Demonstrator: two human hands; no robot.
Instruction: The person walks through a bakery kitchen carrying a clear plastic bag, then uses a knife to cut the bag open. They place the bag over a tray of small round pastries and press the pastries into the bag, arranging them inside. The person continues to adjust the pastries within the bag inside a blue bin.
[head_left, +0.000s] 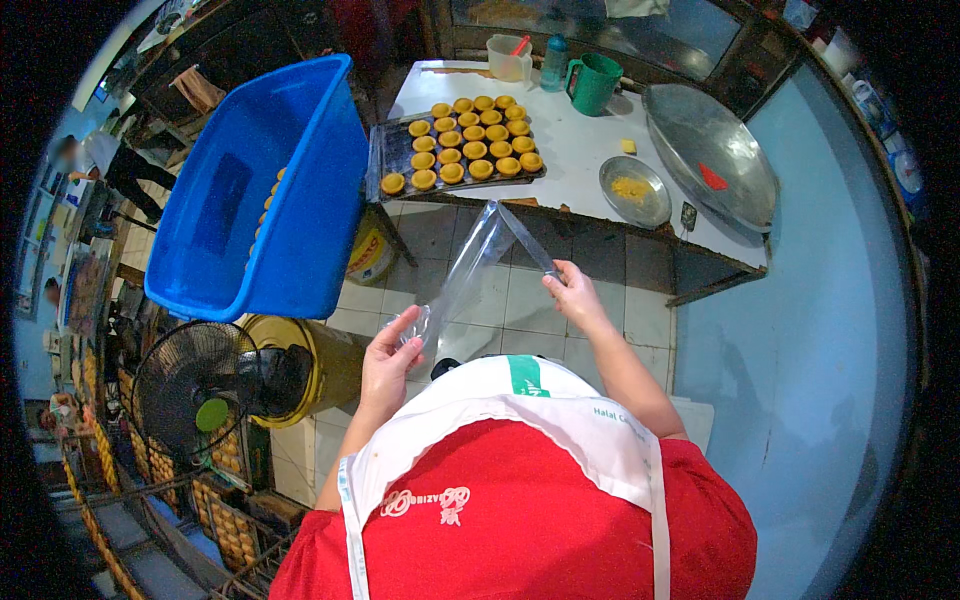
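Note:
A long strip of clear plastic film (470, 260) stretches between my hands over the tiled floor, rising to a folded peak near the table's front edge. My left hand (390, 360) is closed on its crumpled lower left end, with thumb and fingers pinching. At the other end, my right hand (573, 293) grips the narrow right part between thumb and fingers. Beyond the film, a dark tray (392, 150) on the white table carries rows of small round golden tarts (473, 133).
A large blue tub (335, 190) stands left, with more round pieces inside. Below it are a black fan (195, 390) and a yellow drum (335, 365). The table (590, 135) also bears a green mug (595, 85), a metal plate (660, 205) and a big metal pan (700, 130). Another person (125, 165) is far left.

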